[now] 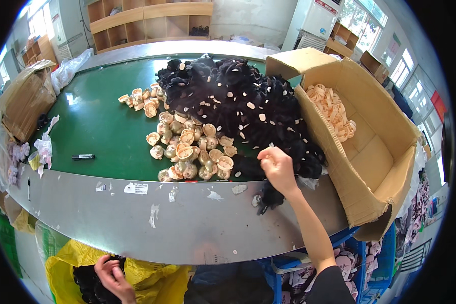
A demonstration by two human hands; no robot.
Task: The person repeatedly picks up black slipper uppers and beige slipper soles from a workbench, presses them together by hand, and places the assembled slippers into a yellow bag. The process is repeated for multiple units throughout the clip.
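Observation:
My right hand (277,164) is closed at the near edge of a heap of black soft pieces (228,101) dotted with small pale ovals. Whatever its curled fingers hold, if anything, is hidden. Just below it, a black clump (271,195) lies on the metal table edge. At the lower left, my left hand (114,278) has its fingers apart, over a yellow bag (154,283) with black pieces (88,281) inside. Left of the heap sit many small round shells (187,147), gold outside and peach inside.
An open cardboard box (375,167) with peach strips (332,111) stands at the right. A black marker (83,157) lies on the green mat (101,131). Another carton (28,104) is at the far left. Blue crates (385,263) stand below the table's right side.

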